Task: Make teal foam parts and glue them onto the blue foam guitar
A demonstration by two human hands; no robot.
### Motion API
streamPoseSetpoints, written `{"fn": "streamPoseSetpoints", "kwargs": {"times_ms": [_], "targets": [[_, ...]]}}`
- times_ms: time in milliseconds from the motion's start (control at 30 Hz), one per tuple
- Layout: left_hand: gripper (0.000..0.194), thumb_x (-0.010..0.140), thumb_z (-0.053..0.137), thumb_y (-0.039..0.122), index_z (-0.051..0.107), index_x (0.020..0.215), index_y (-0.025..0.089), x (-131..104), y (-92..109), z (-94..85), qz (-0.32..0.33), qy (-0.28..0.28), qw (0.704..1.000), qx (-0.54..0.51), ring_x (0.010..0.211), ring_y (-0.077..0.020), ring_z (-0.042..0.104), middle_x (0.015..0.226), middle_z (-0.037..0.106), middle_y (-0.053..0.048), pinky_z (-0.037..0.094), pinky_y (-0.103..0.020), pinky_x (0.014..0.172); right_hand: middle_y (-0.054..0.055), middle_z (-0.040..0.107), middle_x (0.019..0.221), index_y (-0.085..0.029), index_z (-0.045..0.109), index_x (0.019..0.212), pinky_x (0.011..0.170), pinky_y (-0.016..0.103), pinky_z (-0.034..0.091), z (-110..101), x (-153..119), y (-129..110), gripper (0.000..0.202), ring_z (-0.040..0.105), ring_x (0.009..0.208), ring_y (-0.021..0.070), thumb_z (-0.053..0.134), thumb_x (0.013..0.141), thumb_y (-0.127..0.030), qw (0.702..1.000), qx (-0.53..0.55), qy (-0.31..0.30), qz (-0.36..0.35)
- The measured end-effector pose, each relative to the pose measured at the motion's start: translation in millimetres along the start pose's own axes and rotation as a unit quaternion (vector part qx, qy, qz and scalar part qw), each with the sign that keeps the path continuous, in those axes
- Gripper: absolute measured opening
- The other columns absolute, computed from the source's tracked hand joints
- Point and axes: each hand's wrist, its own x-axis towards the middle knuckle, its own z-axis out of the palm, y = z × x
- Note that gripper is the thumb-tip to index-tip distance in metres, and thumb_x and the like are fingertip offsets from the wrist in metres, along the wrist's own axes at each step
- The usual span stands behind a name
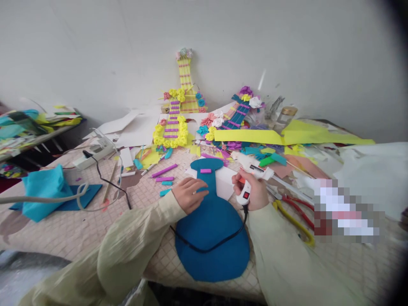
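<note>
My right hand (256, 191) is closed around the handle of a white glue gun (259, 170). The gun's nozzle points up and left, above scraps, and a black cord runs from its handle. My left hand (191, 194) lies at the left edge of a blue guitar-shaped cutout (210, 238), fingers stretched across its neck; nothing shows in them. Across the upper neck sits a short purple strip (205, 171). A white sheet (225, 182) lies partly under the neck. Loose purple strips (164, 170) rest to the left of my hand.
Finished paper guitars with flowers (171, 123) stand against the wall. Red-handled pliers (299, 206) and yellow-handled scissors (295, 223) lie at right. A power strip (92, 156) and folded blue paper (47, 191) are at left. A long yellow sheet (248, 136) crosses the back.
</note>
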Motion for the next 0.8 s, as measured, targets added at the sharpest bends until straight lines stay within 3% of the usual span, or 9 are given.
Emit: {"fn": "streamPoseSetpoints", "kwargs": {"times_ms": [133,300,433,533,600,667,733,800], "targets": [[0.023,0.081,0.044,0.016,0.058,0.100,0.018,4,20,-10.9,0.054,0.021,0.998,-0.006,0.112,-0.0198,0.050,0.112,0.062,-0.007,0.038,-0.039,0.096,0.000,0.059,0.052,-0.014,0.056,0.052,0.031,0.018,0.030,4,-4,-3,0.025,0.047,0.030,0.0064,0.065,0.059,-0.037,0.996,0.019,-0.070,0.051],[0.020,0.079,0.047,0.018,0.060,0.093,0.017,9,31,-11.5,0.067,0.041,0.997,-0.013,0.109,-0.0214,0.052,0.108,0.064,-0.006,0.038,-0.041,0.095,0.003,0.063,0.059,-0.016,0.058,0.054,0.048,0.025,0.047,10,-13,-9,0.027,0.060,0.047,0.0136,0.067,0.056,-0.040,0.973,0.043,-0.185,0.130],[0.017,0.079,0.047,0.020,0.062,0.085,0.018,9,37,-12.0,0.063,0.030,0.998,0.003,0.099,-0.0202,0.056,0.089,0.068,-0.004,0.038,-0.041,0.094,0.007,0.069,0.078,-0.018,0.060,0.061,0.068,0.034,0.052,9,-23,-11,0.025,0.066,0.075,0.0212,0.062,0.067,-0.042,0.912,0.095,-0.339,0.211],[0.019,0.080,0.044,0.023,0.062,0.076,0.020,9,43,-15.5,0.064,0.004,0.998,0.000,0.094,-0.0205,0.057,0.084,0.067,-0.003,0.039,-0.042,0.092,0.010,0.066,0.101,-0.018,0.060,0.062,0.082,0.042,0.048,10,-27,-9,0.027,0.059,0.100,0.0263,0.056,0.073,-0.042,0.873,0.106,-0.409,0.242],[0.019,0.080,0.043,0.022,0.062,0.075,0.019,11,45,-17.9,0.077,-0.008,0.997,-0.016,0.090,-0.0202,0.057,0.088,0.068,-0.002,0.041,-0.041,0.087,0.010,0.062,0.112,-0.018,0.061,0.062,0.090,0.041,0.044,10,-25,-6,0.026,0.051,0.112,0.0261,0.054,0.075,-0.039,0.886,0.113,-0.393,0.220],[0.020,0.080,0.042,0.020,0.061,0.075,0.017,13,47,-18.7,0.102,-0.017,0.994,-0.044,0.087,-0.0189,0.058,0.090,0.067,-0.003,0.043,-0.038,0.082,0.008,0.061,0.114,-0.018,0.062,0.062,0.095,0.039,0.040,10,-20,-3,0.023,0.047,0.117,0.0244,0.055,0.076,-0.035,0.917,0.116,-0.339,0.176],[0.021,0.081,0.042,0.019,0.061,0.075,0.017,12,48,-17.4,0.123,-0.018,0.990,-0.071,0.084,-0.0177,0.060,0.085,0.068,-0.005,0.045,-0.036,0.079,0.007,0.063,0.110,-0.018,0.062,0.061,0.094,0.039,0.041,8,-14,-1,0.021,0.050,0.114,0.0243,0.057,0.074,-0.033,0.936,0.111,-0.296,0.153],[0.021,0.083,0.043,0.020,0.063,0.079,0.016,7,51,-15.8,0.132,-0.008,0.987,-0.089,0.068,-0.0153,0.061,0.068,0.067,-0.004,0.048,-0.032,0.070,0.007,0.065,0.105,-0.018,0.062,0.061,0.090,0.041,0.045,5,-10,-1,0.022,0.059,0.100,0.0248,0.058,0.073,-0.035,0.938,0.103,-0.285,0.166]]}}
